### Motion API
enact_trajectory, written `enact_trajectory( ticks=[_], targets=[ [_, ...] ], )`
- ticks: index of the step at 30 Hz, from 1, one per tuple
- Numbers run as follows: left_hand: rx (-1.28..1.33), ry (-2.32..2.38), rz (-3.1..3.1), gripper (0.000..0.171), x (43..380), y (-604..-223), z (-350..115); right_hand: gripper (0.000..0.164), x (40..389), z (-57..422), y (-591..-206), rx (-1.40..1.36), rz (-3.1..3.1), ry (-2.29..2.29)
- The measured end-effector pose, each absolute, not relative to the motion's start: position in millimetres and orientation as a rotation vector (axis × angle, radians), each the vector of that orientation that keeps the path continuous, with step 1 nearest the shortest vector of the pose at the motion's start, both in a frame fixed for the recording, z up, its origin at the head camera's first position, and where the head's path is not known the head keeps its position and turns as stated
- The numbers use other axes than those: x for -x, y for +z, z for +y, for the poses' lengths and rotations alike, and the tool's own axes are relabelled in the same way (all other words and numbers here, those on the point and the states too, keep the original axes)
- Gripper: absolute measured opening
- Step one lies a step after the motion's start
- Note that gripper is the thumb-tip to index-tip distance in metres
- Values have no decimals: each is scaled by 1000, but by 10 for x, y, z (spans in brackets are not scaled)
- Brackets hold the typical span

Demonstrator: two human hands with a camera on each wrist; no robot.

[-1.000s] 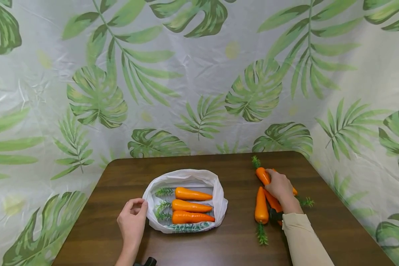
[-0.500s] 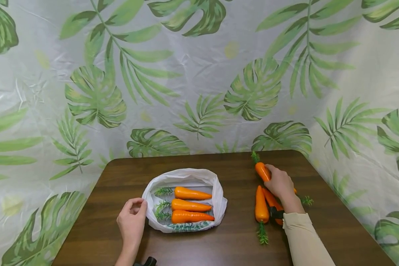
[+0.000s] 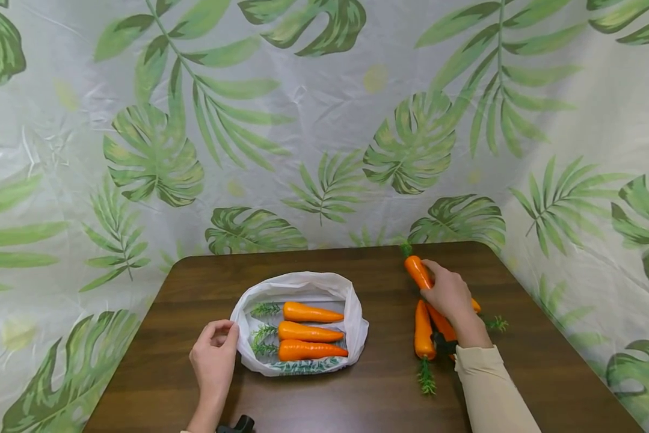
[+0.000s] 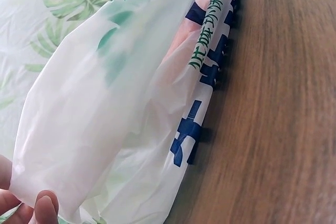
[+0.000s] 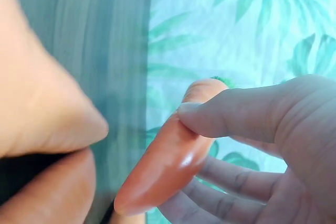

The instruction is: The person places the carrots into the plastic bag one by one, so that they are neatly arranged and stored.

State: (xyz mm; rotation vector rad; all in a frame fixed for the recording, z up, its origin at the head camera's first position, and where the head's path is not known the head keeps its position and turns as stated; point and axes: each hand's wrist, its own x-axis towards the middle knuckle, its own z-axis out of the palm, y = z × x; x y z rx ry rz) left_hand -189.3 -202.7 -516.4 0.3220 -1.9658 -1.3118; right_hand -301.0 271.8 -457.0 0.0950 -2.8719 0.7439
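My left hand (image 3: 214,352) pinches the left rim of a white plastic bag (image 3: 361,329) between thumb and fingers. In the left wrist view the bag's side (image 4: 68,124) stands up, printed in green and blue. Inside the bag lie three orange carrots, the nearest carrot (image 3: 310,350) close to the front rim, with leafy tops to the left. My right hand (image 3: 450,293) grips another carrot (image 3: 418,270) by its thick part, green top pointing away. The right wrist view shows that carrot (image 5: 173,156) between thumb and fingers, with its tip free.
Under and beside the right hand lie more carrots, one loose carrot (image 3: 424,334) with its top toward me and another carrot (image 3: 442,325) partly hidden. A green top (image 3: 497,323) sticks out on the right. The brown table (image 3: 378,391) ends at a leaf-patterned curtain (image 3: 324,120).
My right hand has moved slightly away and to the left, and the gripped carrot has shifted up off the others. The left hand keeps its hold on the bag rim.
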Motion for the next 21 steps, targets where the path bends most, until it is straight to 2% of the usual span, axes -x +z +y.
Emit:
enact_trajectory(
  ticks=[21],
  targets=[
    [-333, -1348, -1979, 5, 1888, -5151, -2027, 73, 2924, 2311, -4300, -248, -2774, 874]
  ],
)
